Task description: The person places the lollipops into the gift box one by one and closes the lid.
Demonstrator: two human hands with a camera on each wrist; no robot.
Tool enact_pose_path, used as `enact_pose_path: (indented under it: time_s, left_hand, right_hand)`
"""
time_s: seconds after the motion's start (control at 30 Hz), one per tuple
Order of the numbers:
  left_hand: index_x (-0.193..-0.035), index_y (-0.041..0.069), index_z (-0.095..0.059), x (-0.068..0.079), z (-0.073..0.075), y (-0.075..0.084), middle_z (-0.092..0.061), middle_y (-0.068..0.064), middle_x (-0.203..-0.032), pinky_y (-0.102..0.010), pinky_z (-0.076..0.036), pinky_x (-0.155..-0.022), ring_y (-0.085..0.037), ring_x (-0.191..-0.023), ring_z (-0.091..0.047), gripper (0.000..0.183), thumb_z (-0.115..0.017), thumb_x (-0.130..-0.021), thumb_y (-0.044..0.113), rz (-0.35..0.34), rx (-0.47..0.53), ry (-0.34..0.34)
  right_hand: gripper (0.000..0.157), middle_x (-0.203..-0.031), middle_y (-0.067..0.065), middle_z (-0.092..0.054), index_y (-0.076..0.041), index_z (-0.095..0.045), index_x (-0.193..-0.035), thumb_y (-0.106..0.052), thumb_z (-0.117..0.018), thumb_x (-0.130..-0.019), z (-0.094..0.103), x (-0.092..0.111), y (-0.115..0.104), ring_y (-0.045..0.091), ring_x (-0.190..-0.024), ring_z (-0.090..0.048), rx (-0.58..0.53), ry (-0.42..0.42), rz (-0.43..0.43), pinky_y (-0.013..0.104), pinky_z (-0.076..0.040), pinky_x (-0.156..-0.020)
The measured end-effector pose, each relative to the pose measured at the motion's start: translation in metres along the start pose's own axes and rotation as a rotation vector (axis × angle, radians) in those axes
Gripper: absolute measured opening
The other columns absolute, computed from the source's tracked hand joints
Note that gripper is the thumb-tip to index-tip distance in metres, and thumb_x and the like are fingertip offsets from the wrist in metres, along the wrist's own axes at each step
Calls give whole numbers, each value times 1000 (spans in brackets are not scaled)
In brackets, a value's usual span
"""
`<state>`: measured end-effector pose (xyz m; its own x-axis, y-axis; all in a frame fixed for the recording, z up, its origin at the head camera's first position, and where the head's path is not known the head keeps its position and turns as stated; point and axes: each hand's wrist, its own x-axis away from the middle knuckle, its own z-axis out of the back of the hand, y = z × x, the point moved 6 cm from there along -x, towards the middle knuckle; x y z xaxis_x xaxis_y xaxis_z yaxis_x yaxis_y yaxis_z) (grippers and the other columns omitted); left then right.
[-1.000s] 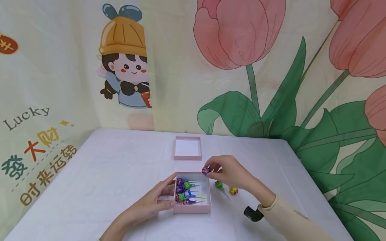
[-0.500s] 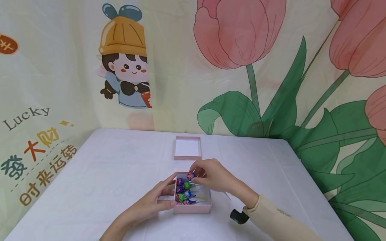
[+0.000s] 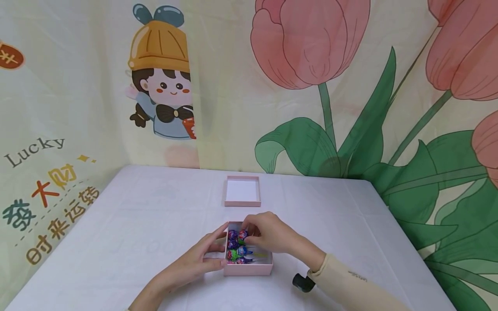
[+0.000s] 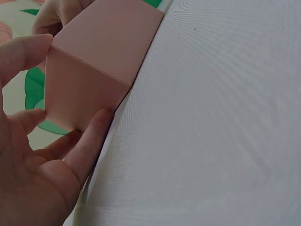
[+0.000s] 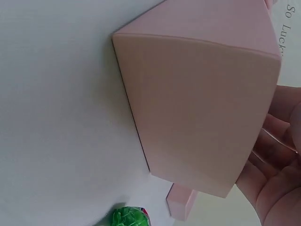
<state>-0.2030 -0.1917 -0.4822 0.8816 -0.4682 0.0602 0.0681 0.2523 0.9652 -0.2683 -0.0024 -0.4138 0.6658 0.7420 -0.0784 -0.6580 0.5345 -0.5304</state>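
A pink open box [image 3: 248,270] stands on the white table, with several wrapped lollipops [image 3: 232,254] in it, their round heads toward its left wall. My left hand [image 3: 204,250] rests along that wall, its fingertips and thumb touching the pink side [image 4: 87,94] in the left wrist view. Over the box's far part, my right hand [image 3: 272,233] pinches a red and purple lollipop [image 3: 243,234] between thumb and fingers. Its stick is hidden behind the hand. In the right wrist view the right hand [image 5: 282,160] is beyond the box wall, and its grip is out of sight.
Behind the box lies its pink lid [image 3: 243,203], white inside. A green lollipop [image 5: 130,217] is on the table beside the box in the right wrist view. The black wrist camera [image 3: 303,283] hangs under the right sleeve. A printed cloth backs the table.
My right hand has carried the lollipop leftward from the box's far right corner, then lowered it among the others toward the near side. The left hand has stayed at the box.
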Motion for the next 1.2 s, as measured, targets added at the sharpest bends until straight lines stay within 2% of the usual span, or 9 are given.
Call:
enact_pose_path:
  time_s: [0.5,0.7,1.03,1.2]
  left_hand:
    - [-172,33,-17,0,0,1,-25,-19,-172,-23,-48,-103,-39,-145,-46,88,-71,-103,21,-35,6,-5]
    - [-172,32,-17,1,0,2,-25,-18,-172,-24,-48,-103,-38,-145,-46,87,-71,-103,23,-26,-3,1]
    - [-170,38,-19,2,0,1,-25,-16,-173,-23,-48,-103,-37,-145,-45,86,-71,-103,24,-15,-6,1]
    - [-170,39,-20,2,0,1,-26,-16,-172,-23,-47,-103,-37,-145,-45,86,-71,-103,24,-19,-11,1]
  right_hand:
    - [18,-80,-13,-64,-12,-73,-111,-18,-81,-96,-14,-2,-1,0,-68,-55,119,-29,3,16,-49,-64]
    - [19,-80,-11,-66,-10,-73,-113,-17,-81,-96,-14,-3,-3,0,-68,-55,127,-34,4,15,-49,-63]
    - [19,-79,-9,-66,-10,-72,-109,-14,-83,-95,-16,-3,-4,2,-68,-55,146,-47,-7,16,-49,-63]
    - [22,-86,-8,-68,-10,-73,-113,-16,-83,-95,-15,-2,-6,6,-75,-61,145,-63,-18,16,-50,-67]
